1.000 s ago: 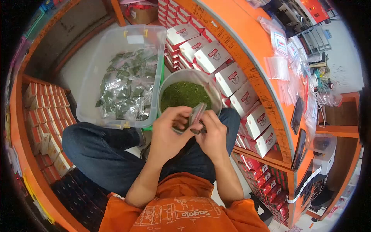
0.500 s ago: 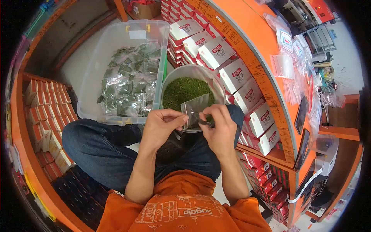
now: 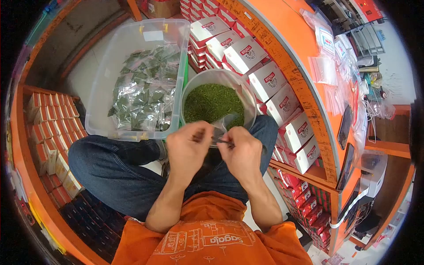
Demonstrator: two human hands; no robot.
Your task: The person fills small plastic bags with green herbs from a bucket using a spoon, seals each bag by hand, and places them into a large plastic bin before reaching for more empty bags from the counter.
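Note:
Both hands are above the near rim of a round clear bucket [image 3: 213, 99] that holds green crumbled flakes. My left hand [image 3: 191, 140], blurred, has its fingers curled at the left side of a small clear plastic bag. My right hand [image 3: 240, 148] is closed on a thin dark object, seemingly a handle, beside the bag; most of it is hidden by the fingers. The small clear bag [image 3: 219, 128] is smeared and partly covered by the hands. To the left stands a large clear bin [image 3: 98, 95] with many filled bags [image 3: 143, 92].
Rows of white and red boxes [image 3: 269, 79] line the shelf to the right, under an orange counter [image 3: 309, 57] bearing plastic bags and phones. More boxes [image 3: 55, 123] fill the left shelf. My crossed legs [image 3: 110, 170] lie below the bin and bucket.
Both hands have moved slightly, the left one to the right and closer to the right one. The small bag, upright and plain to see before, is now mostly covered. The view has shifted a little.

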